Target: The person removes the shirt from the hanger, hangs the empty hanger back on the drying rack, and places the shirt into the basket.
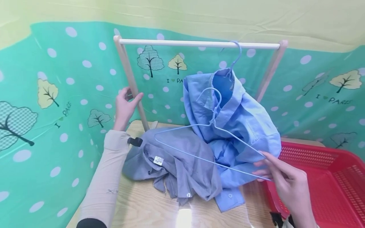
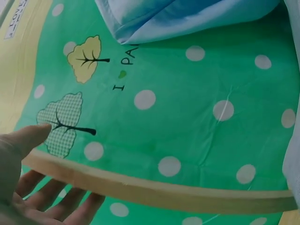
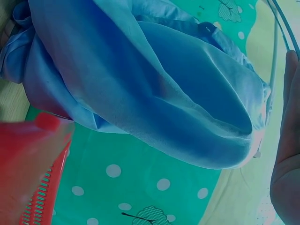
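On the left, my left hand (image 1: pixel 125 106) is at the left post (image 1: pixel 129 74) of a wooden clothes rack, the post between thumb and fingers; the left wrist view shows the fingers behind it and the thumb standing off. A bare light-blue wire hanger (image 1: pixel 185 155) is pinched at its right end by my right hand (image 1: pixel 288 180), its hook in front of a blue shirt (image 1: pixel 251 123). That shirt hangs askew from another blue hanger (image 1: pixel 238 52) hooked over the rail, its lower part reaching the table. A crumpled grey shirt (image 1: pixel 176 148) lies below the left hand, collar label showing.
A red plastic basket (image 1: pixel 316 180) stands at the right, beside the blue shirt. The wooden table (image 1: pixel 142 202) is under everything. A green dotted curtain (image 1: pixel 71 104) with tree prints surrounds the rack. The white rail (image 1: pixel 176 42) spans the top.
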### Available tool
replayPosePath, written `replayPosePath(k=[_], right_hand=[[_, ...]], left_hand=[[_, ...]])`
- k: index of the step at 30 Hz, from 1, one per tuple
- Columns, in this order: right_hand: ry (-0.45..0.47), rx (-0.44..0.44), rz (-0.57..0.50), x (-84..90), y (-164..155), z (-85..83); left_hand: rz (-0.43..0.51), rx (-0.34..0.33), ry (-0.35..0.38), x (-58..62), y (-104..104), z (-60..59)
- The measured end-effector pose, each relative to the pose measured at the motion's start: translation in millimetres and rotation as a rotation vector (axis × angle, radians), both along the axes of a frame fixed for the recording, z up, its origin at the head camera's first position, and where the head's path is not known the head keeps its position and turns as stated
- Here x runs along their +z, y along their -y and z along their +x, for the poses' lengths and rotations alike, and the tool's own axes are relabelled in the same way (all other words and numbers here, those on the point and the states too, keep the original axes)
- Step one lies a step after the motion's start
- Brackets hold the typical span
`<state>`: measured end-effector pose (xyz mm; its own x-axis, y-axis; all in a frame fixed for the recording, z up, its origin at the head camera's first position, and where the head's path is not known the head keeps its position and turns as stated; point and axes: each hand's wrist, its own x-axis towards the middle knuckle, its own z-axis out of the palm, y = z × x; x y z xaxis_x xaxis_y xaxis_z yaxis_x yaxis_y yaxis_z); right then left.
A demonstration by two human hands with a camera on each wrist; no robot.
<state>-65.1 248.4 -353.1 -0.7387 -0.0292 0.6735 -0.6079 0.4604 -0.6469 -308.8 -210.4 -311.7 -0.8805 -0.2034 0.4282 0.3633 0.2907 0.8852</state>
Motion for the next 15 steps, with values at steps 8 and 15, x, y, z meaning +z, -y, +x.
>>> replayPosePath(k=[8,15], right_hand=[[-0.014,0.03,-0.02,-1.9,1,-5.3],[-0.071,0.133,-0.157,-6.6,3,-12.9]], left_hand=[[0.087,0.02,-0.046,-6.0,-2,-7.1],[0.076,-0.012,-0.007,-7.5,0,-9.0]])
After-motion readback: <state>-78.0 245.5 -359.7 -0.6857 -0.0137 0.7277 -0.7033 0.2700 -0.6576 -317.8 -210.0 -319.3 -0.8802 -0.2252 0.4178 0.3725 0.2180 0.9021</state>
